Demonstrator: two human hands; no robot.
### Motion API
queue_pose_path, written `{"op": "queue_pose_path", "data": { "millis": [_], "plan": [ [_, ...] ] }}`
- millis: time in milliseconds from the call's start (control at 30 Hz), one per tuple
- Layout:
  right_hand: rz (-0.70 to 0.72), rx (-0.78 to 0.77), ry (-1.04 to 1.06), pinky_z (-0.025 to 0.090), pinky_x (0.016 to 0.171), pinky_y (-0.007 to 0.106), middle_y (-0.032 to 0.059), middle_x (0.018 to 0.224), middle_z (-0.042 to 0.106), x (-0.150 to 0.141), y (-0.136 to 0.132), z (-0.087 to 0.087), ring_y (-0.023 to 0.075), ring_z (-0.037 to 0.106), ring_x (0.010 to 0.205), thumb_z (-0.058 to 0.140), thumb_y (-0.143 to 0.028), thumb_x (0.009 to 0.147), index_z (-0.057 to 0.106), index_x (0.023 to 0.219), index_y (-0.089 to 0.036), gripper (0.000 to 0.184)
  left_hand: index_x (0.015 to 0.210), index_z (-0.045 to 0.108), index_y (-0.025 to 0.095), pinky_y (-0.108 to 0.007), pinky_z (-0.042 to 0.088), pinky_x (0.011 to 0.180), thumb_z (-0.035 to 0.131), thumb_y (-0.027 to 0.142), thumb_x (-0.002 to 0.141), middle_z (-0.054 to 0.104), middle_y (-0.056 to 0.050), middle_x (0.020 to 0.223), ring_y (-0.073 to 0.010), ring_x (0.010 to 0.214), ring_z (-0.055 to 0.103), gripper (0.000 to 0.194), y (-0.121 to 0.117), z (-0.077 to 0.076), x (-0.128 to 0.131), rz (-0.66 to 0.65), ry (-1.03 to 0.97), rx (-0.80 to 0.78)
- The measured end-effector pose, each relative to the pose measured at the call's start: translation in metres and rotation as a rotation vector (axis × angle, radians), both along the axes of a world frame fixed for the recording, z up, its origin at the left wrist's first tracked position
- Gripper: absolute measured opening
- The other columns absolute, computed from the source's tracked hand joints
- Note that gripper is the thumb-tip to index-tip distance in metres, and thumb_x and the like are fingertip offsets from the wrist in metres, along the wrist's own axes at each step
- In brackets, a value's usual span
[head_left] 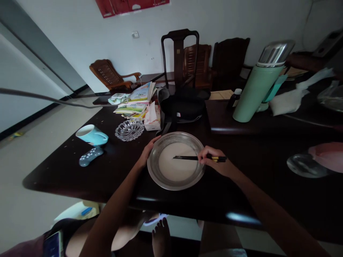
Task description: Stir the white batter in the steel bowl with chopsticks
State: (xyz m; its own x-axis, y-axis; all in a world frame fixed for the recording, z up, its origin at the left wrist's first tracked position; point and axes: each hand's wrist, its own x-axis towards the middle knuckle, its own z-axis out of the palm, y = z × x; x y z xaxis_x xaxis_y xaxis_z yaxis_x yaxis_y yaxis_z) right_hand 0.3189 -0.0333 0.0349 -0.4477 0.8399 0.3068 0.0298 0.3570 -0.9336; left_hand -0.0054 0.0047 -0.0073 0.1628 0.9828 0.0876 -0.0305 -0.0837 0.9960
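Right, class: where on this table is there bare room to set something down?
Bare tabletop shows between the remote and the left forearm, and between the right hand and the pink item. Beyond the bowl it is crowded: glass dish, tissue pack, books, black bag.

Bowl (177,185) sits on table (118,169), right of mug (89,135).

The bowl (153,166) looks smooth metal, the table (112,171) glossy wood.
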Motion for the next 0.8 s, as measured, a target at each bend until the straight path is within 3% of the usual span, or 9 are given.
{"op": "queue_pose_path", "data": {
  "millis": [133,233,367,500,633,800],
  "plan": [
    [-0.090,-0.047,-0.034,0.045,0.058,0.025,-0.0012,0.069,0.063,0.009,0.004,0.018,0.0126,0.057,0.063,0.077,-0.033,0.074,0.054,0.071,-0.021,0.027,0.136,0.056,0.016,-0.047,0.031,0.113,0.055,0.061,0.085,0.057,-0.012,0.140,-0.0359,0.132,0.046,0.068,-0.003,0.005,0.002,-0.009,0.028,0.010],
    [-0.014,-0.092,0.048,0.043,0.051,0.024,-0.0028,0.063,0.062,0.010,0.005,0.025,0.0118,0.055,0.053,0.075,-0.035,0.077,0.051,0.078,-0.022,0.027,0.139,0.054,0.017,-0.049,0.030,0.114,0.053,0.060,0.086,0.055,-0.012,0.143,-0.0363,0.134,0.045,0.068,-0.004,0.005,0.003,-0.017,0.009,-0.010],
    [-0.019,-0.084,0.191,0.043,0.049,0.025,-0.0056,0.060,0.062,-0.018,0.002,0.019,0.0117,0.055,0.049,0.075,-0.041,0.076,0.041,0.081,-0.025,0.038,0.139,0.053,0.018,-0.048,0.029,0.115,0.053,0.060,0.086,0.054,-0.011,0.143,-0.0357,0.134,0.044,0.068,-0.003,0.002,0.001,-0.021,0.018,-0.001],
    [-0.086,-0.017,0.139,0.048,0.058,0.027,-0.0050,0.068,0.063,-0.044,0.011,0.011,0.0134,0.061,0.060,0.079,-0.038,0.072,0.038,0.082,-0.025,0.044,0.137,0.056,0.018,-0.048,0.031,0.113,0.054,0.061,0.085,0.056,-0.012,0.142,-0.0357,0.133,0.045,0.068,0.000,0.000,-0.001,-0.014,0.043,0.017],
    [-0.141,-0.016,0.062,0.049,0.062,0.028,-0.0014,0.077,0.067,-0.029,0.027,0.017,0.0154,0.066,0.070,0.073,-0.037,0.077,0.043,0.088,-0.025,0.034,0.138,0.054,0.018,-0.048,0.032,0.112,0.054,0.061,0.085,0.054,-0.012,0.143,-0.0357,0.132,0.047,0.069,0.001,-0.003,-0.004,-0.024,0.016,-0.010],
    [-0.299,-0.027,0.171,0.040,0.046,0.023,-0.0033,0.063,0.068,-0.005,0.024,0.024,0.0128,0.059,0.051,0.068,-0.045,0.082,0.039,0.093,-0.026,0.037,0.138,0.054,0.019,-0.048,0.030,0.114,0.053,0.060,0.086,0.052,-0.011,0.146,-0.0355,0.134,0.044,0.066,0.001,-0.004,-0.004,-0.021,0.039,0.002]
  ]
}}
